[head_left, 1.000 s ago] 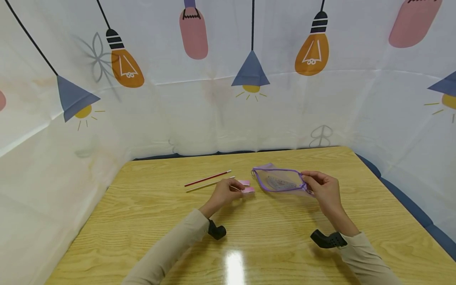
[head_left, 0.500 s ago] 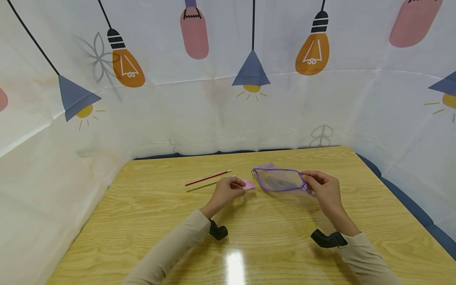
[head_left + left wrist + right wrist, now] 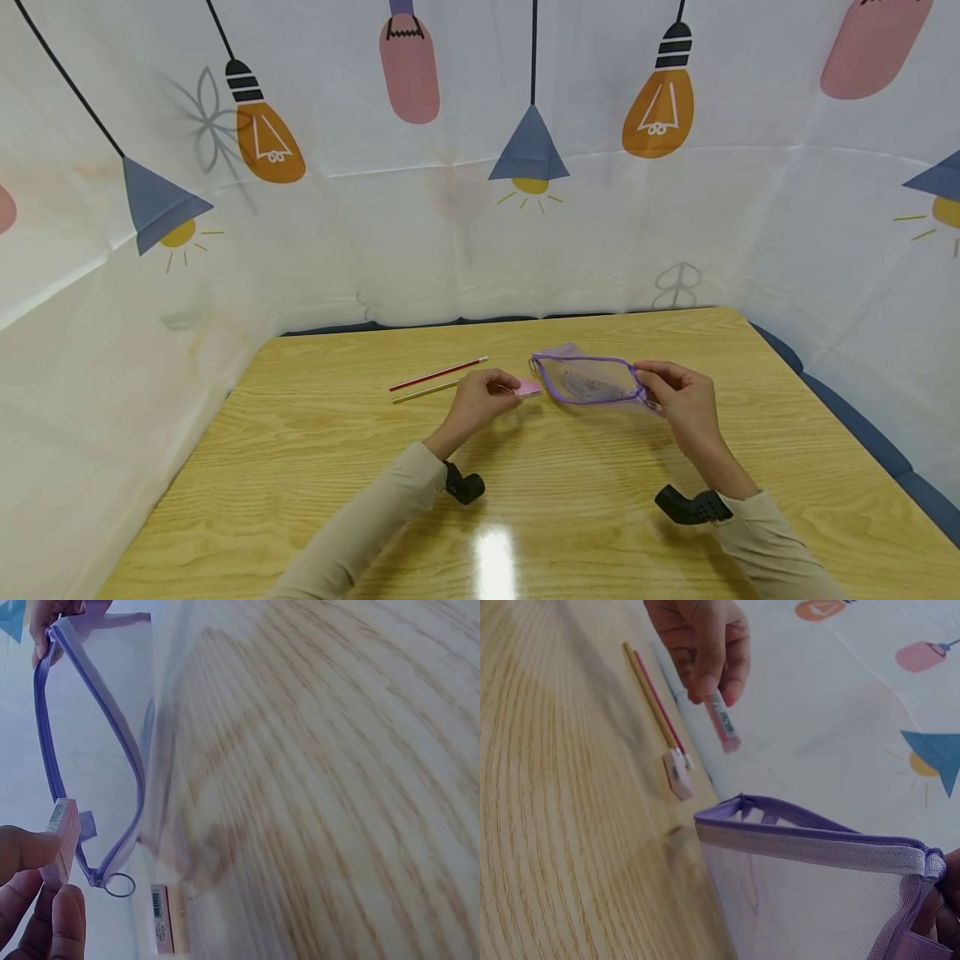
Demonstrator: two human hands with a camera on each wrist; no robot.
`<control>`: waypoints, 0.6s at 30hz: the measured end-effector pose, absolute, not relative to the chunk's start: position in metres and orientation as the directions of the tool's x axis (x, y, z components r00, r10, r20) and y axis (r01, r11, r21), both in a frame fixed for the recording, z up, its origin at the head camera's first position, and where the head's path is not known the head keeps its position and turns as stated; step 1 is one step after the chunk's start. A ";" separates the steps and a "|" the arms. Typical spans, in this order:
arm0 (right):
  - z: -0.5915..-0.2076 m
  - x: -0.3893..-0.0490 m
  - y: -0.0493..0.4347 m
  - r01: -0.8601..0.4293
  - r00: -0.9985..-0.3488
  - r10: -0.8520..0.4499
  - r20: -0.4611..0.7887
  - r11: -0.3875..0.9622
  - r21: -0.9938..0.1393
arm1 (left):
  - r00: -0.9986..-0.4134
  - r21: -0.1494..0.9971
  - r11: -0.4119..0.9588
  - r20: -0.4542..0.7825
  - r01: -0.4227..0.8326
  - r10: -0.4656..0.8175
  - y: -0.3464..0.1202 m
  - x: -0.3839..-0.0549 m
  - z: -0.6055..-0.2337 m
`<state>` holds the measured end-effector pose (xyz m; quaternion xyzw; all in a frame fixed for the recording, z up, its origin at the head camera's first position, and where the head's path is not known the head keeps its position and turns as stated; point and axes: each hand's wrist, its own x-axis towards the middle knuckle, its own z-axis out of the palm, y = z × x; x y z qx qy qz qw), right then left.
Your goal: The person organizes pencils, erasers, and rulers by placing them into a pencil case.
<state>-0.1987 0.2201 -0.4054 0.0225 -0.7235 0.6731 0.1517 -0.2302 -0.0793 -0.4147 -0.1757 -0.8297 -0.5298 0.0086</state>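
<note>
My left hand (image 3: 480,400) pinches a small pink eraser (image 3: 67,832) between thumb and fingers, raised above the table. Just right of it lies a purple mesh zip pouch (image 3: 802,892), its zipper undone and its mouth gaping. My right hand (image 3: 682,404) grips the pouch at the right end of the zipper. Through the mesh a greyish patterned thing (image 3: 591,387) shows inside. A second pink eraser (image 3: 677,774) lies on the table beneath the left hand, hidden from the head view.
A red pencil (image 3: 438,374) and a gold pencil (image 3: 423,392) lie side by side left of the pouch, the gold one partly behind the left hand. The wooden table (image 3: 585,492) ends at a printed white curtain (image 3: 420,242).
My left hand has lifted one eraser off the table and shifted slightly right, nearer the pouch. My right hand and the pouch have stayed in place.
</note>
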 end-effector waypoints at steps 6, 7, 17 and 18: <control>-0.406 -0.199 0.221 -0.246 -0.952 0.167 0.258 0.091 -0.965 | -0.940 0.885 0.358 0.206 0.297 0.271 -0.075 -0.231 -0.411; -0.407 -0.199 0.221 -0.248 -0.951 0.165 0.260 0.089 -0.965 | -0.940 0.885 0.357 0.208 0.298 0.270 -0.074 -0.231 -0.411; -0.407 -0.199 0.220 -0.258 -0.951 0.155 0.268 0.082 -0.963 | -0.944 0.890 0.360 0.188 0.280 0.271 -0.064 -0.232 -0.411; -0.407 -0.198 0.220 -0.256 -0.951 0.154 0.267 0.085 -0.963 | -0.945 0.891 0.359 0.184 0.276 0.271 -0.063 -0.231 -0.411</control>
